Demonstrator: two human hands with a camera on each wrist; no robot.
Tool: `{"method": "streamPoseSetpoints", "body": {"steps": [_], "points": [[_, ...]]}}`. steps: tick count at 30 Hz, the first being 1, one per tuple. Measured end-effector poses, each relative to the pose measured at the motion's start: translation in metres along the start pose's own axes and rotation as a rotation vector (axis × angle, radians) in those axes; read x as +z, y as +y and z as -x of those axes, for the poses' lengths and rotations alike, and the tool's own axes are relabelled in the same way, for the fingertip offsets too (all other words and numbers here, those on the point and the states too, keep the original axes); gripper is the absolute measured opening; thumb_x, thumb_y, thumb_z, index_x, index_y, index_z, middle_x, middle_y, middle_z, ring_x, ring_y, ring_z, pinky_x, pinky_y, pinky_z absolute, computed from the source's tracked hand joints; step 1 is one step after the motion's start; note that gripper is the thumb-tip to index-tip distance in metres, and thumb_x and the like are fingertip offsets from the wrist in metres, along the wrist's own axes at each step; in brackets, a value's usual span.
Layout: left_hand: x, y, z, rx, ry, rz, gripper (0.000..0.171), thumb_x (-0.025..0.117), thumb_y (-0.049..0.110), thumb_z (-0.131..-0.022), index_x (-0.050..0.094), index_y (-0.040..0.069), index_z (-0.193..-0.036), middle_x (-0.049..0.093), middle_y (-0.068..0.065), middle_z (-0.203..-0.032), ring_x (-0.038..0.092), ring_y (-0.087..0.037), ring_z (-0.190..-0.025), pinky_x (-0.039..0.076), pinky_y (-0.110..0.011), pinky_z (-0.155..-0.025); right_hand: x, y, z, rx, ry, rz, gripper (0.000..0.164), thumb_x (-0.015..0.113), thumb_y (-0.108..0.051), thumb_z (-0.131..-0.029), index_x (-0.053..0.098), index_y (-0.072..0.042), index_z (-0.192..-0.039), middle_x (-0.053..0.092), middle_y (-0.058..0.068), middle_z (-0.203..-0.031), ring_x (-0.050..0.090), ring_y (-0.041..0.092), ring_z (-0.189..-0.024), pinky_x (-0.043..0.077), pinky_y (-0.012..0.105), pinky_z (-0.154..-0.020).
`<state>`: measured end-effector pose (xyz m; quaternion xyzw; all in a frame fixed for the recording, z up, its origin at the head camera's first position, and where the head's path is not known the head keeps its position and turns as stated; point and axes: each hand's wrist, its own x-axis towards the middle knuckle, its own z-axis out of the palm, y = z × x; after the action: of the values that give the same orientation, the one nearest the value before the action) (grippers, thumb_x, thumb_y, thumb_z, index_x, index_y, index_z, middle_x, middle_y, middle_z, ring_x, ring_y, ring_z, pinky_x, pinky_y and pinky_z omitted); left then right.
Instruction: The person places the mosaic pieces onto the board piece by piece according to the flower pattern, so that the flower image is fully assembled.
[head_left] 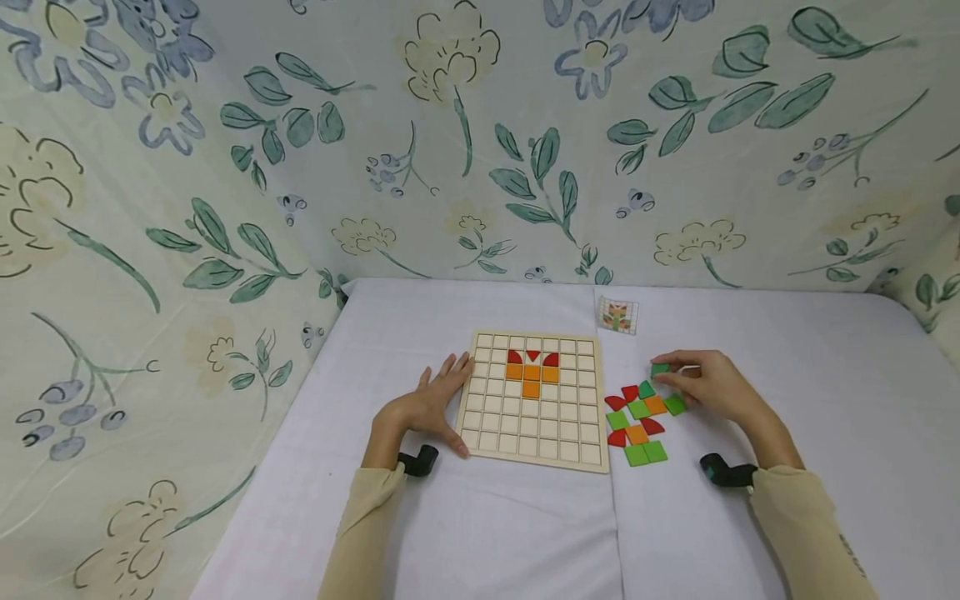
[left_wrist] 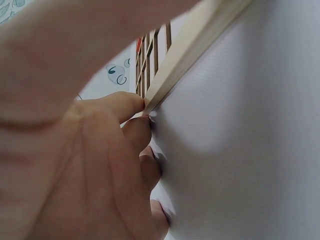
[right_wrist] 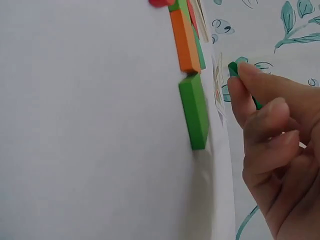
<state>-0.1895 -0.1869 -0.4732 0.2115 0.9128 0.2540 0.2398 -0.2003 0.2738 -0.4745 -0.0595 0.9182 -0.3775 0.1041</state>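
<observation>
A wooden grid board (head_left: 487, 421) lies flat on the table. My left hand (head_left: 427, 408) rests along its left edge, fingers spread toward the far side and thumb near the front corner; the left wrist view shows fingertips touching the board's rim (left_wrist: 172, 75). Red and orange tiles, among them an orange square (head_left: 531, 389), sit in its upper middle cells. To the board's right, my right hand (head_left: 708, 387) pinches a dark green tile (head_left: 659, 368) between thumb and index finger, raised off the table in the right wrist view. Its full shape is partly hidden by the fingers.
Loose red, orange and green tiles lie right of the board, including a light green square (head_left: 637, 454) and an orange one (head_left: 637, 434). A small printed pattern card (head_left: 618, 316) lies beyond them. White cloth (head_left: 525, 533) covers the table; a floral cloth (head_left: 450, 192) hangs behind.
</observation>
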Motion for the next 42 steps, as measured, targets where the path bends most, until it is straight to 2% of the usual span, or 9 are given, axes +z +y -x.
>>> {"method": "streamPoseSetpoints", "body": {"steps": [3, 6, 16, 24, 27, 32, 36, 39, 42], "points": [[0.000, 0.000, 0.000, 0.000, 0.000, 0.004, 0.149, 0.102, 0.036, -0.059, 0.004, 0.014, -0.168, -0.009, -0.002, -0.176, -0.015, -0.025, -0.163, -0.011, -0.058, -0.131, -0.001, 0.002, 0.000, 0.006, 0.014, -0.029, 0.042, 0.073, -0.026, -0.098, 0.068, -0.004, -0.133, 0.063, 0.012, -0.081, 0.056, 0.020, -0.058, 0.046, 0.025, -0.052], [0.000, 0.000, 0.000, 0.003, -0.002, 0.009, 0.148, 0.102, 0.036, -0.059, 0.004, 0.014, -0.168, -0.008, -0.003, -0.176, -0.015, -0.025, -0.163, -0.011, -0.058, -0.130, -0.001, 0.002, 0.000, 0.017, 0.003, -0.070, 0.045, 0.072, -0.031, -0.098, 0.068, -0.005, -0.135, 0.056, 0.007, -0.064, 0.056, 0.023, -0.058, 0.044, 0.025, -0.055], [-0.001, 0.001, 0.001, 0.001, 0.000, 0.007, 0.148, 0.102, 0.035, -0.059, 0.004, 0.012, -0.168, -0.008, -0.004, -0.176, -0.014, -0.027, -0.163, -0.010, -0.059, -0.130, 0.007, -0.012, -0.003, 0.032, -0.043, -0.235, 0.048, 0.079, -0.035, -0.092, 0.072, -0.006, -0.130, 0.056, 0.001, -0.065, 0.051, 0.022, -0.055, 0.040, 0.027, -0.049], [-0.001, 0.000, 0.003, 0.004, 0.004, 0.017, 0.148, 0.103, 0.035, -0.059, 0.005, 0.012, -0.168, -0.007, -0.004, -0.176, -0.014, -0.027, -0.163, -0.011, -0.059, -0.130, 0.031, -0.041, -0.011, -0.041, -0.082, -0.252, 0.035, 0.082, -0.026, -0.090, 0.079, -0.005, -0.117, 0.071, 0.009, -0.084, 0.045, 0.009, -0.051, 0.036, 0.020, -0.046], [-0.001, 0.000, 0.002, 0.006, 0.004, 0.021, 0.149, 0.103, 0.034, -0.058, 0.004, 0.012, -0.168, -0.008, -0.003, -0.176, -0.015, -0.026, -0.163, -0.011, -0.058, -0.130, 0.043, -0.052, -0.014, -0.043, -0.114, -0.272, 0.030, 0.082, -0.024, -0.090, 0.080, -0.006, -0.114, 0.069, 0.011, -0.079, 0.041, 0.009, -0.046, 0.035, 0.020, -0.044], [0.000, -0.001, 0.002, 0.009, 0.003, 0.020, 0.148, 0.103, 0.034, -0.059, 0.004, 0.012, -0.168, -0.008, -0.003, -0.176, -0.015, -0.025, -0.163, -0.011, -0.058, -0.130, 0.060, -0.068, -0.021, -0.074, -0.143, -0.275, 0.026, 0.082, -0.021, -0.089, 0.081, -0.007, -0.111, 0.077, 0.010, -0.089, 0.045, 0.010, -0.052, 0.039, 0.021, -0.048], [0.000, -0.001, 0.001, 0.013, 0.006, 0.018, 0.149, 0.102, 0.034, -0.059, 0.004, 0.013, -0.168, -0.008, -0.003, -0.176, -0.015, -0.025, -0.163, -0.011, -0.058, -0.130, 0.072, -0.077, -0.026, -0.073, -0.175, -0.297, 0.022, 0.083, -0.017, -0.089, 0.082, -0.006, -0.107, 0.080, 0.014, -0.097, 0.041, 0.010, -0.046, 0.038, 0.021, -0.044], [0.000, -0.001, 0.001, 0.014, 0.007, 0.015, 0.149, 0.102, 0.035, -0.059, 0.004, 0.013, -0.168, -0.008, -0.003, -0.176, -0.015, -0.026, -0.163, -0.011, -0.059, -0.130, 0.079, -0.081, -0.029, -0.098, -0.176, -0.292, 0.022, 0.083, -0.016, -0.088, 0.082, -0.005, -0.106, 0.079, 0.016, -0.106, 0.052, 0.007, -0.055, 0.046, 0.021, -0.052], [0.000, -0.001, 0.001, 0.014, 0.007, 0.012, 0.149, 0.102, 0.035, -0.059, 0.004, 0.013, -0.168, -0.008, -0.003, -0.176, -0.014, -0.026, -0.163, -0.011, -0.059, -0.130, 0.085, -0.082, -0.031, -0.131, -0.158, -0.268, 0.021, 0.084, -0.016, -0.087, 0.082, -0.005, -0.105, 0.077, 0.017, -0.113, 0.065, 0.012, -0.074, 0.055, 0.023, -0.066]]}}
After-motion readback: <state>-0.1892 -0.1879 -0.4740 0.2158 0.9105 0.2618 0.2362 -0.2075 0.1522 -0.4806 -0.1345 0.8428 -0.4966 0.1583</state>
